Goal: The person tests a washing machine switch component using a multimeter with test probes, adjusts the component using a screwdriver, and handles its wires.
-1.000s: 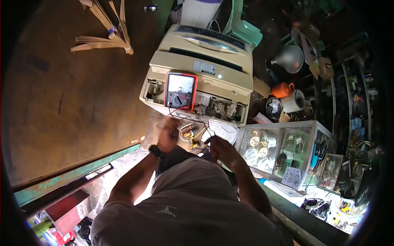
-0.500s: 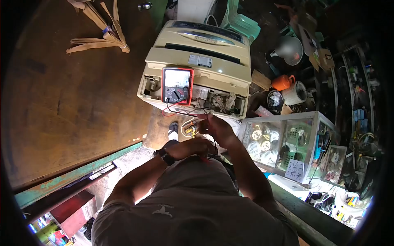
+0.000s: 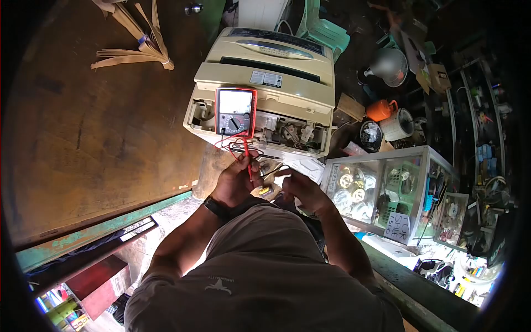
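Observation:
An analog multimeter [image 3: 235, 112] with a red rim lies on the opened top edge of a beige washing machine [image 3: 265, 74]. My left hand [image 3: 233, 182] is closed round a red test probe [image 3: 247, 148], which points up toward the meter. Red and black leads loop between the meter and my fingers. To the right, my right hand [image 3: 304, 191] has its fingers curled at a thin black test lead [image 3: 271, 172] that stretches toward my left hand. Parts and wires [image 3: 293, 133] show in the machine's open panel, beyond both hands.
On the right stands a glass display case [image 3: 379, 191] with a "for sale" sign [image 3: 397, 228]. Behind it are an orange container [image 3: 381, 110] and a fan [image 3: 389, 67]. A brown wooden surface [image 3: 110, 144] fills the left, with tan strips [image 3: 135, 55] on it.
My left hand has moved up and forward from near my belly, and the red probe now shows in it. My right hand has shifted right and back toward me.

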### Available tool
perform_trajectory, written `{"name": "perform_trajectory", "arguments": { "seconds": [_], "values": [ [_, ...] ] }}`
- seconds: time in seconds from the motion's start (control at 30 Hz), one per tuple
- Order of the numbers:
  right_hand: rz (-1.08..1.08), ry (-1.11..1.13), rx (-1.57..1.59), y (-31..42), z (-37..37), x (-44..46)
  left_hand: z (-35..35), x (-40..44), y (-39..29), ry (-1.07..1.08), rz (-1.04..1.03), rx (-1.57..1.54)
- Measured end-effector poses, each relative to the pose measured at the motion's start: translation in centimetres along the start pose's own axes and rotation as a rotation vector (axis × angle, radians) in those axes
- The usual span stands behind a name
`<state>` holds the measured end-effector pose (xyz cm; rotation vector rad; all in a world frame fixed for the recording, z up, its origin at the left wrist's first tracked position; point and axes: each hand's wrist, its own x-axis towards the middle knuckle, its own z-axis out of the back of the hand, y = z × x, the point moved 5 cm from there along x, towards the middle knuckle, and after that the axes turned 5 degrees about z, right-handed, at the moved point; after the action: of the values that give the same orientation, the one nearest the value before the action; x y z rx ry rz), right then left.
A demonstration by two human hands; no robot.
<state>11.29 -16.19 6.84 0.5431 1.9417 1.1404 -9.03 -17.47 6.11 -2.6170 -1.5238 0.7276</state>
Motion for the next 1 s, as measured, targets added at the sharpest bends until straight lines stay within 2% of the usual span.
{"name": "perform_trajectory", "arguments": {
  "seconds": [0.07, 0.13, 0.17, 0.23, 0.27, 0.33, 0.43, 0.5, 0.57, 0.63, 0.73, 0.83, 0.93, 1.0],
  "values": [
    [0.047, -0.062, -0.088, 0.7, 0.7, 0.1, 0.2, -0.3, 0.5, -0.054, 0.012, 0.013],
    [0.18, -0.152, -0.289, 0.5, 1.8, 0.2, 0.5, -0.5, 0.9, -0.141, 0.031, 0.168],
    [0.181, -0.147, -0.29, 0.2, 2.3, 0.3, 0.7, -0.7, 1.0, -0.185, 0.04, 0.246],
    [0.665, -0.176, -0.842, 2.9, 1.9, -0.3, 1.9, -0.4, 1.4, -0.2, 0.038, 0.296],
    [0.566, -0.164, -0.863, 2.8, 2.3, -0.8, 2.7, -0.4, 1.4, -0.247, 0.013, 0.332],
    [0.562, -0.136, -0.902, 3.4, 2.3, -1.4, 4.1, -0.5, 1.2, -0.352, -0.016, 0.366],
    [0.514, -0.097, -0.955, 3.6, 2.0, -2.2, 4.9, -0.9, 1.0, -0.406, -0.059, 0.378],
    [0.365, -0.024, -1.019, 2.9, 1.8, -2.4, 5.2, -0.9, 1.0, -0.403, -0.068, 0.338],
    [0.39, 0.003, -0.956, 2.5, 1.3, -2.5, 5.5, -0.8, 0.9, -0.398, -0.078, 0.302],
    [0.409, 0.026, -0.889, 3.0, 0.3, -2.6, 5.2, -0.8, 1.0, -0.323, -0.052, 0.286],
    [0.365, 0.056, -0.83, 4.0, -0.3, -2.8, 4.9, -1.1, 1.4, -0.348, -0.037, 0.299],
    [0.447, 0.069, -0.849, 4.1, -0.3, -3.0, 5.1, -0.9, 1.6, -0.272, 0.012, 0.269],
    [0.381, 0.063, -0.85, 3.0, 0.5, -2.7, 6.3, -0.7, 1.5, -0.188, 0.012, 0.12],
    [0.175, 0.051, -0.948, 1.4, 1.4, -2.5, 6.4, -0.6, 1.1, -0.112, -0.044, 0.014]
  ]
}}
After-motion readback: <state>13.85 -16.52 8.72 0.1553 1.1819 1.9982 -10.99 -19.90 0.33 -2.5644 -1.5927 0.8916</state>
